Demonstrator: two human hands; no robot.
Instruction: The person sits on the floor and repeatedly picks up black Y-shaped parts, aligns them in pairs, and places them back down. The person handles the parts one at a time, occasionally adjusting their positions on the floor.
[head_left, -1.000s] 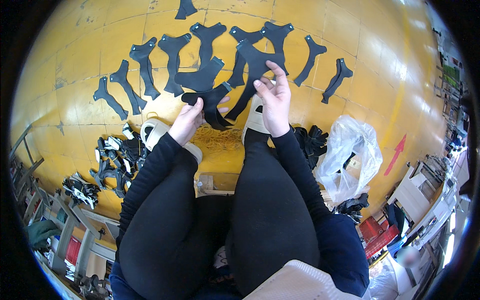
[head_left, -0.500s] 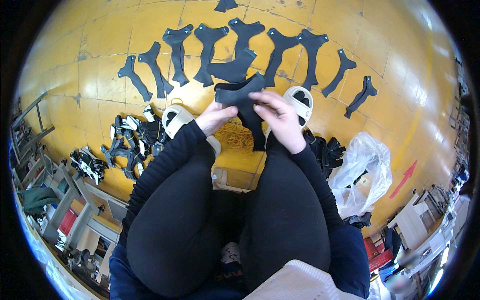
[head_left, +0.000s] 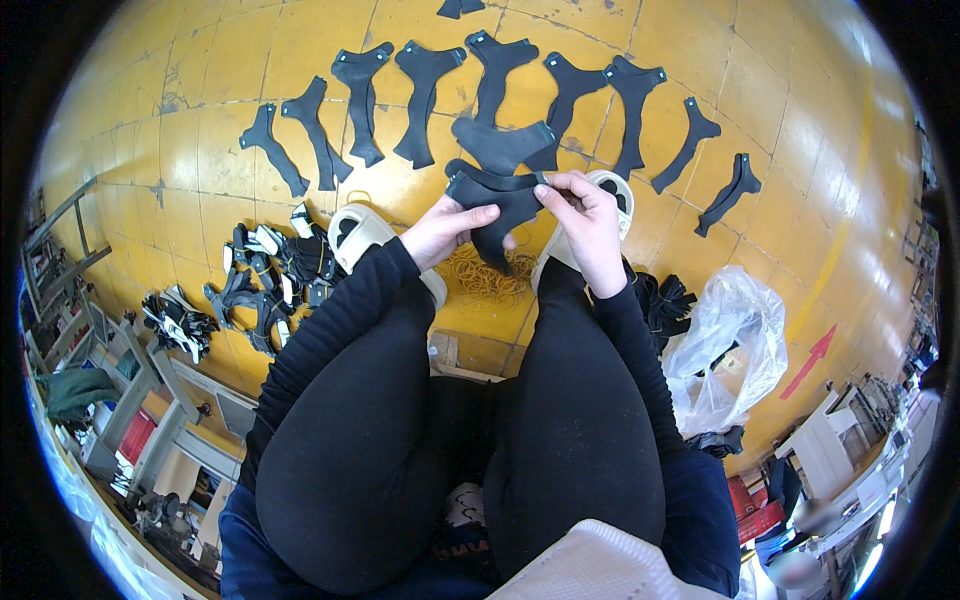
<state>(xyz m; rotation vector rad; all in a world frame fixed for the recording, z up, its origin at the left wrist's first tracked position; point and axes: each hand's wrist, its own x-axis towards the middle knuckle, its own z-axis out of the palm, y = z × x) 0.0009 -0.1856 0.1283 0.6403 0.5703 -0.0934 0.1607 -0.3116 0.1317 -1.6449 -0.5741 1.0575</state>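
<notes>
My left hand (head_left: 442, 234) grasps the left part of a black, forked, fabric-like piece (head_left: 487, 200); my right hand (head_left: 590, 220) pinches its upper right corner. The piece hangs between both hands. To my right, a crumpled translucent plastic bag (head_left: 752, 330) shows dark contents, kind unclear. The piece appears layered, top edge concave.

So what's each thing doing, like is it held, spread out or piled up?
Black fabric piece in the hands, held, end dangling
Left hand, gripping it
Right hand, pinching its edge
Forked black fabric pieces, spread out flat
Thin yellow bands, loosely heaped
Clear plastic bag, crumpled
Cream sandals, worn
Black-and-white bundles, piled
</notes>
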